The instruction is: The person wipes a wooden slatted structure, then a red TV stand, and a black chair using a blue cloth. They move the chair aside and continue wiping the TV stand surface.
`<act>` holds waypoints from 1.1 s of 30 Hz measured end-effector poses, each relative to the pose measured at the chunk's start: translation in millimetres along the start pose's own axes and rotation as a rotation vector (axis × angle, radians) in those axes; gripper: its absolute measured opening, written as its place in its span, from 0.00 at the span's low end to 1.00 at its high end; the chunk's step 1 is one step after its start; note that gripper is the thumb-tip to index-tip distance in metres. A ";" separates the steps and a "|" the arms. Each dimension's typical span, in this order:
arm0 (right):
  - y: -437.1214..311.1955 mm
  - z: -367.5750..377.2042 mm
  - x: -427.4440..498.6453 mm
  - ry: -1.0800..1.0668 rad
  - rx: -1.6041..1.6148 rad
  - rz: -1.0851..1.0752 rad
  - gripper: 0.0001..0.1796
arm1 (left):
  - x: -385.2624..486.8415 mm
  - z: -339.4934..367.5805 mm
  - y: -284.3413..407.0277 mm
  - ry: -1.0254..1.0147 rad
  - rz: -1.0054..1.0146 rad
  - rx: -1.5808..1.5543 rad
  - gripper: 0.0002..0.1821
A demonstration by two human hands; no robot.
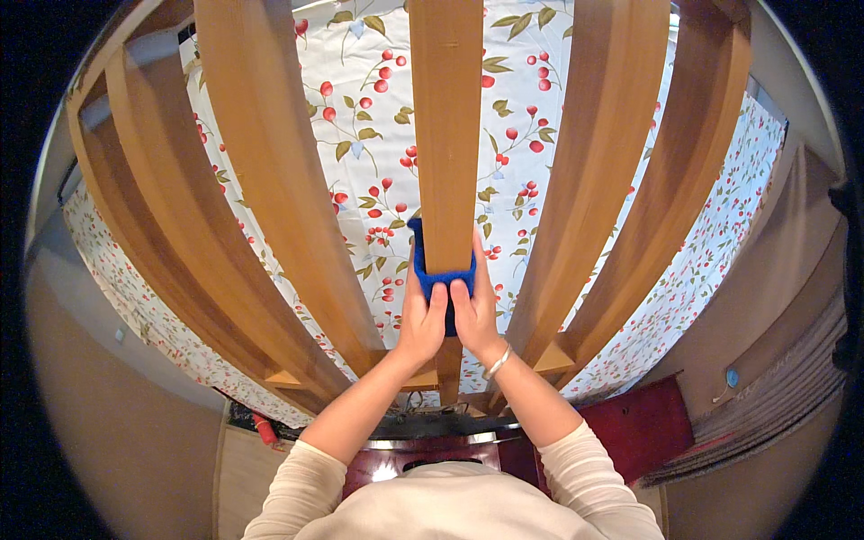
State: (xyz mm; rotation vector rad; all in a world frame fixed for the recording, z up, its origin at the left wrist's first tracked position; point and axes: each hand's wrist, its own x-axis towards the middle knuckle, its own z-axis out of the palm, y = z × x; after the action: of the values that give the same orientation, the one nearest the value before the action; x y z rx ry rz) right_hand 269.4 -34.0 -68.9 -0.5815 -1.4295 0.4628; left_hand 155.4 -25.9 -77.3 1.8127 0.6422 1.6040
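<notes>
A blue cloth (442, 278) is wrapped around the sides and near edge of the middle wooden upright (449, 135), with its lower part hanging below the thumbs. My left hand (425, 317) presses it from the left, and a loose corner of the cloth sticks up past the fingers. On the other side my right hand (478, 314), with a bangle (497, 361) at the wrist, presses the cloth against the wood. Both thumbs lie side by side on the cloth's front. The fingers are mostly hidden behind the upright's sides.
More wooden uprights stand left (270, 135) and right (594, 135). Behind them hangs a white curtain (364, 108) printed with red berries. Low down are a dark ledge (398, 426) and a dark red panel (641, 425). A grey pleated curtain (763, 412) hangs at right.
</notes>
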 end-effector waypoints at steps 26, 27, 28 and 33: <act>-47.9 6.8 73.9 -0.004 0.108 -0.051 0.40 | 74.1 -1.6 50.6 0.083 0.174 -0.003 0.35; -57.0 9.4 86.8 0.007 0.122 -0.043 0.39 | 88.0 -2.5 62.7 0.089 0.190 0.006 0.34; -66.2 11.8 100.6 0.031 0.066 -0.100 0.39 | 99.6 -2.3 75.2 0.084 0.225 -0.035 0.32; -104.0 15.8 156.8 0.042 0.042 -0.198 0.40 | 147.9 -6.6 123.5 0.078 0.264 -0.113 0.29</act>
State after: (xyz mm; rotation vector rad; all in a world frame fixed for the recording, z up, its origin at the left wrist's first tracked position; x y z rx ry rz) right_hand 263.8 -16.3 119.1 -0.4094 -1.4174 0.3207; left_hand 164.1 -3.7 114.1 1.8174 0.3478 1.8509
